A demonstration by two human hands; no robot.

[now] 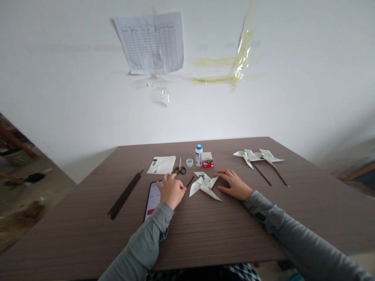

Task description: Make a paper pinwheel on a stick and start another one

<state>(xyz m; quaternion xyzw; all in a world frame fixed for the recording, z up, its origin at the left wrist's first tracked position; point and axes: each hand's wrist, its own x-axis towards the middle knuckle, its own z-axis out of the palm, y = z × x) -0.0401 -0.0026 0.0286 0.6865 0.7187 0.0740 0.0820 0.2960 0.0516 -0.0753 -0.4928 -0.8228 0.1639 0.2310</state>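
My left hand (172, 191) is over the table beside a phone (152, 199), its thumb side closed on a thin dark stick (190, 182). Part of that stick runs hidden beneath the hand. Just right of it lies a folded paper pinwheel (205, 183), flat on the wood. On the pinwheel's other side rests my right hand (236, 185), fingers apart and holding nothing. Its fingertips are at the edge of the right blade; whether they touch it is hard to tell.
Behind the hands stand scissors (180, 168), a small clear cup (190, 162), a blue-capped white bottle (199, 155) and a red box (208, 163) of small metal pieces. Paper sheets (161, 165) and dark sticks (125, 195) lie left; two pinwheels on sticks (258, 157) right.
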